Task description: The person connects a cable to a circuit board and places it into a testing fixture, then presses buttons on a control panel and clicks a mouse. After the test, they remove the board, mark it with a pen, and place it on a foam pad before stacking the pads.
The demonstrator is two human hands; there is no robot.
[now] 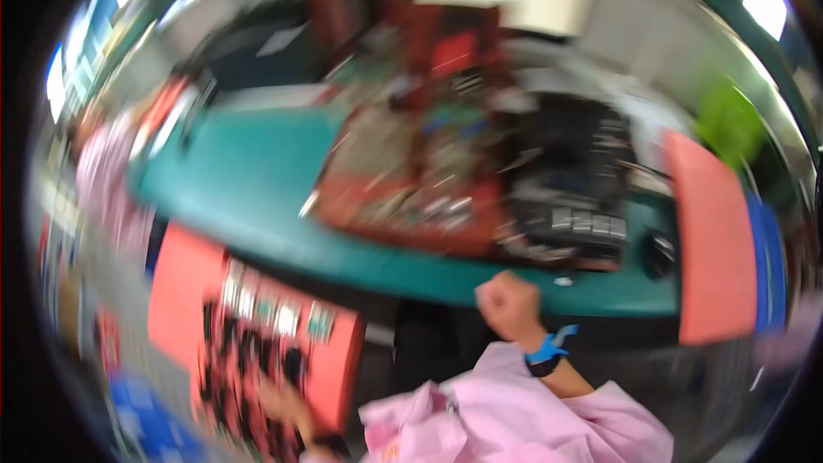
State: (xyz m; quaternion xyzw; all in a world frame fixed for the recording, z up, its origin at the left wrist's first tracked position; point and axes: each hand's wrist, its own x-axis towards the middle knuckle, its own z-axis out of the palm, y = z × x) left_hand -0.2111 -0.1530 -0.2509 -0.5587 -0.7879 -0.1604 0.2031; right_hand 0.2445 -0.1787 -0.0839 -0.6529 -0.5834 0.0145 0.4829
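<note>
Motion blurs the whole picture. My left hand (285, 405) reaches down over a red-orange board (339, 364) at the lower left, its fingers stretched out and nothing seen in them. Beneath and around it lie rows of black cable-like parts (244, 351); whether the hand touches them I cannot tell. My right hand (511, 304) is closed in a fist at the front edge of the green table (249, 150); whatever it may hold is hidden. A blue band (553, 345) is round my right wrist. A small white piece (562, 281) lies just right of that fist.
Red trays (369, 210) of blurred small parts and a black organizer (570, 176) cover the table's middle. A black mouse-shaped object (658, 253) sits near a red-orange panel (711, 240) at the right. Another person in pink (111, 176) is at the far left.
</note>
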